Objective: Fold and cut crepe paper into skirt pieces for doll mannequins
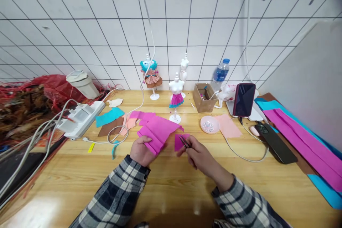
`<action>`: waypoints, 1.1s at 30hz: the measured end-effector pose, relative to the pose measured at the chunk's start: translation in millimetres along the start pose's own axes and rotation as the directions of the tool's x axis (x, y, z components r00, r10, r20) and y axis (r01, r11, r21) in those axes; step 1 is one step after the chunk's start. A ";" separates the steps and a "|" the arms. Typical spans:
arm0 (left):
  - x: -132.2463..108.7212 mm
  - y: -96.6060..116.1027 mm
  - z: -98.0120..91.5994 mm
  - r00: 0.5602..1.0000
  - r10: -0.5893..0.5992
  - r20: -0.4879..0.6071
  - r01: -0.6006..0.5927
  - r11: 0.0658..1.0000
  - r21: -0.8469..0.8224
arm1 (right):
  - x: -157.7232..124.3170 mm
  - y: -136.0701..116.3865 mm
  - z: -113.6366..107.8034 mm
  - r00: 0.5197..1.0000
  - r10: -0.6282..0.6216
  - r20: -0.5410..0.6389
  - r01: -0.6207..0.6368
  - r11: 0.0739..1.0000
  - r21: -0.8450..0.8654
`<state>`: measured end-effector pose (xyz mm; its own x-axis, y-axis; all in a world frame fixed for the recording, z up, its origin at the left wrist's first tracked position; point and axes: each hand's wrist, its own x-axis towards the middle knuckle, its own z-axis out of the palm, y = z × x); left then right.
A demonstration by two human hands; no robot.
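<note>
My left hand (pixel 141 149) is closed on the near edge of a folded pink paper sheet (pixel 157 130) lying on the wooden table (pixel 171 185). My right hand (pixel 199 155) grips small dark scissors (pixel 184 141), whose tips rest on a small pink paper piece (pixel 180 141) beside the sheet. Just beyond stands a small white mannequin (pixel 175 96) wearing a pink skirt.
Two more mannequins (pixel 151 74) stand at the tiled wall. A cardboard box (pixel 204 97), water bottle (pixel 220 71), bead dish (pixel 210 124), propped phone (pixel 243 99), flat phone (pixel 275 142), paper rolls (pixel 301 139) lie right. A power strip (pixel 80 117), cables and paper scraps (pixel 109 117) lie left.
</note>
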<state>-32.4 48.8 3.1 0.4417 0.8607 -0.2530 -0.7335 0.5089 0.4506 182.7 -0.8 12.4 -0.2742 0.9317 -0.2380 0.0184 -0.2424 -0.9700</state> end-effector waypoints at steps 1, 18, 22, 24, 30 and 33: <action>-0.8 1.0 0.3 1.000 0.020 -0.005 -0.020 1.000 0.012 | 5.5 2.1 8.8 1.000 -0.009 -0.018 0.009 0.999 0.040; 2.5 -47.2 13.4 0.985 -0.161 -0.055 0.163 0.986 0.036 | 25.1 32.8 21.5 0.877 -0.222 -0.427 0.188 0.975 -0.122; -1.6 -53.4 17.1 0.988 -0.121 -0.095 0.131 0.986 0.104 | 25.3 32.1 18.8 0.888 -0.178 -0.425 0.168 0.984 -0.060; -1.3 -52.9 16.8 0.990 -0.090 -0.112 0.108 0.979 0.174 | 24.6 30.1 16.8 0.906 -0.129 -0.404 0.141 0.990 -0.001; 1.6 -32.2 9.1 0.973 0.164 -0.165 -0.124 0.965 0.229 | 14.7 22.2 8.8 0.983 0.038 -0.182 -0.023 0.996 0.082; -0.2 -27.4 7.9 0.981 0.102 -0.164 -0.065 0.974 0.217 | 11.8 23.7 8.2 0.992 0.117 -0.045 -0.116 0.993 0.025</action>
<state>-8.2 34.6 -2.4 0.2740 0.8985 -0.3431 -0.6307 0.4372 0.6412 172.0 2.2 -13.0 -0.2266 0.9084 -0.3515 0.0262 -0.3551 -0.9345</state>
